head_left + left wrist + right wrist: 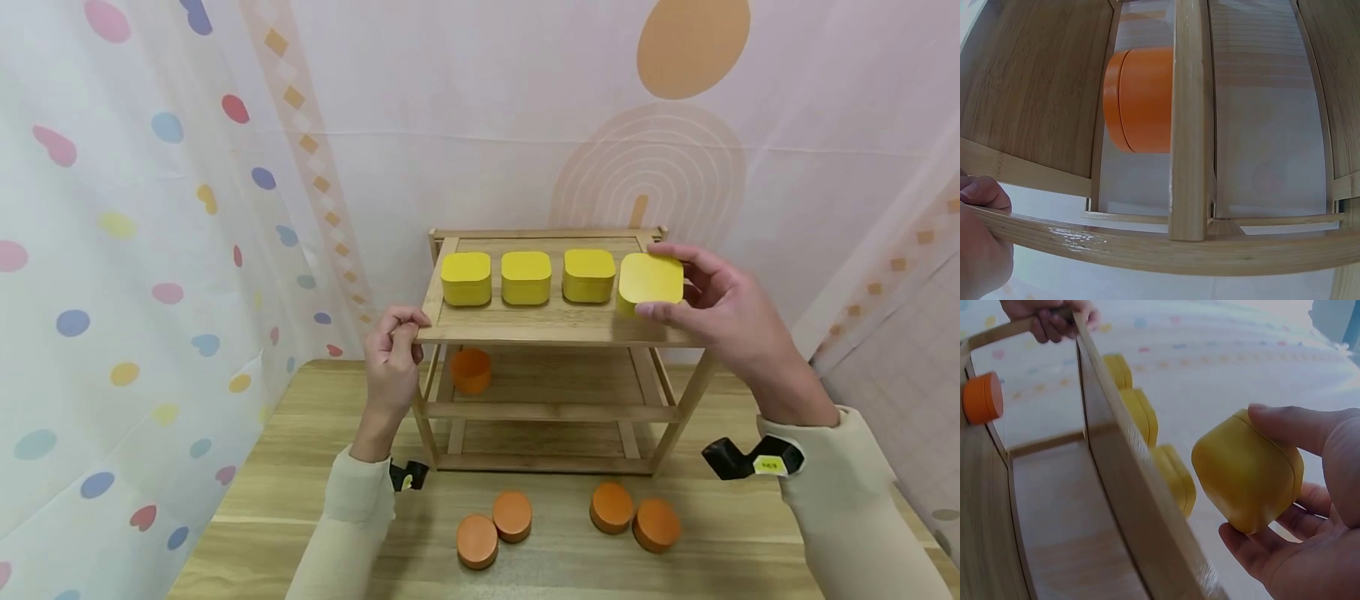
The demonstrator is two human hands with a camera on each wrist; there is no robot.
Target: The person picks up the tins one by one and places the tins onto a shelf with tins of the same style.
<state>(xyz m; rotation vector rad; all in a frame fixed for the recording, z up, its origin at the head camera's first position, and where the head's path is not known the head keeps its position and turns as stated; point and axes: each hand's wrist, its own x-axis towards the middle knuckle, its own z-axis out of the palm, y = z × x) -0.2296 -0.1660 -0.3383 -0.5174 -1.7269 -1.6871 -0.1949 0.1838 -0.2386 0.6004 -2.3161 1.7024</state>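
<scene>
My right hand (731,312) holds a yellow square tin (651,282) between thumb and fingers, at the right end of the wooden shelf's top board (540,321). In the right wrist view a gap shows between this tin (1244,472) and the board's edge. Three matching yellow tins (467,279) (526,277) (588,275) stand in a row to its left on the board. My left hand (393,354) grips the front left corner of the top board, fingers curled over the edge. Below it, a round orange tin (471,372) stands at the left of the middle tier.
Two round orange tins (477,542) (512,516) lie on the wood-grain table (300,483) before the shelf at left. Two more orange tins (611,507) (657,525) lie at right. A patterned curtain (450,125) hangs behind the shelf.
</scene>
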